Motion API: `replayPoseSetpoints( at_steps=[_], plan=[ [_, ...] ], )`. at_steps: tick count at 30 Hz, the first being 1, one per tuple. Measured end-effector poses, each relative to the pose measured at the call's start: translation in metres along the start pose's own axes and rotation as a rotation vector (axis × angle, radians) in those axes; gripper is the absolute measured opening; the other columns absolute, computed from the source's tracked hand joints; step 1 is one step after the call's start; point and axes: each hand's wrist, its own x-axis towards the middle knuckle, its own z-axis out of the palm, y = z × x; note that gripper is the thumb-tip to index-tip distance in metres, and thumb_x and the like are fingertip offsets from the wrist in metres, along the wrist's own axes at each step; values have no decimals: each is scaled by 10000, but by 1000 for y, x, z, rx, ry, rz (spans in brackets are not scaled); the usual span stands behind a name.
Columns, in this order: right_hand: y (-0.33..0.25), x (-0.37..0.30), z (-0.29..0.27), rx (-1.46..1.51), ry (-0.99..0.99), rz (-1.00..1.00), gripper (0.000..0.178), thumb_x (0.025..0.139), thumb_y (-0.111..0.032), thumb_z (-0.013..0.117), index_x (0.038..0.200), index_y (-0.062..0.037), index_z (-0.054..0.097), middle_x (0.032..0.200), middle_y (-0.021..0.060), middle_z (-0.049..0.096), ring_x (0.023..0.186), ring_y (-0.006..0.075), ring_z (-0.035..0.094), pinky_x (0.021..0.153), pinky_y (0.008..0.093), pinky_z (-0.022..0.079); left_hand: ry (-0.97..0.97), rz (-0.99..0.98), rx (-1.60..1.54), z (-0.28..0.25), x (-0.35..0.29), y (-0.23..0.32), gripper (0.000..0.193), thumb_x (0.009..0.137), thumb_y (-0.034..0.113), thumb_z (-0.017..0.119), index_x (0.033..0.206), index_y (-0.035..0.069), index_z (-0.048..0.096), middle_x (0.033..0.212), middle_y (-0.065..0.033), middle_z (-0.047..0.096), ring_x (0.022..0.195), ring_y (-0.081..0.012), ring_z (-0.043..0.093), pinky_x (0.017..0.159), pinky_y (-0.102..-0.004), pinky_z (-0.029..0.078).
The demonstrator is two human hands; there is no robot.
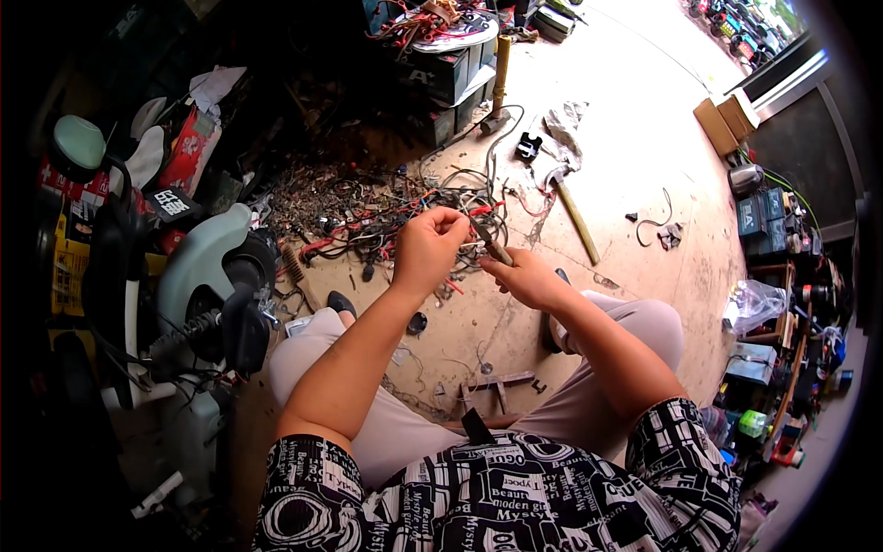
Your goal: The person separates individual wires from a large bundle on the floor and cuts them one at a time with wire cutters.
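Observation:
My left hand (430, 250) is closed in a pinch above the near edge of a scrap pile. What its fingertips hold is too small to make out. My right hand (526, 279) grips a knife (498, 252), its dark blade pointing up and left toward the left fingertips. A small white piece shows between the two hands. Just beyond them lies a tangle of wires (368, 219), black, red and blue, mixed with small brown scraps.
A hammer (577, 221) lies on the floor at right, and another long-handled hammer (497, 115) stands by stacked batteries (441, 78). Scooter parts (198, 267) crowd the left. Cluttered shelves (782, 368) line the right. A small wooden frame (497, 379) sits between my legs.

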Motion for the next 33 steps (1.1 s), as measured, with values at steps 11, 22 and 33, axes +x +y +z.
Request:
replayPoseSetpoints(
  at_steps=[11, 22, 33],
  plan=[
    [-2, -1, -1, -71, 13, 18, 453, 900, -458, 562, 823, -12, 593, 646, 32, 556, 591, 132, 551, 561, 295, 445, -35, -31, -5, -7, 3, -2, 142, 841, 125, 617, 820, -7, 664, 688, -12, 656, 569, -27, 524, 508, -193, 385],
    [5, 1, -3, 57, -10, 66, 455, 896, -449, 558, 777, -10, 585, 626, 56, 554, 574, 156, 561, 558, 309, 447, -26, -49, -15, -1, 3, 5, 155, 844, 127, 603, 794, -4, 669, 682, -14, 660, 564, -39, 543, 501, -201, 403],
    [-17, -14, -5, 626, -83, 37, 351, 908, -330, 571, 667, -145, 395, 563, -52, 365, 441, 66, 311, 413, 233, 244, -386, 13, -194, 12, -2, -23, 308, 944, 259, 575, 1115, 10, 518, 1007, -25, 594, 882, -78, 549, 803, -235, 459]
  ],
)
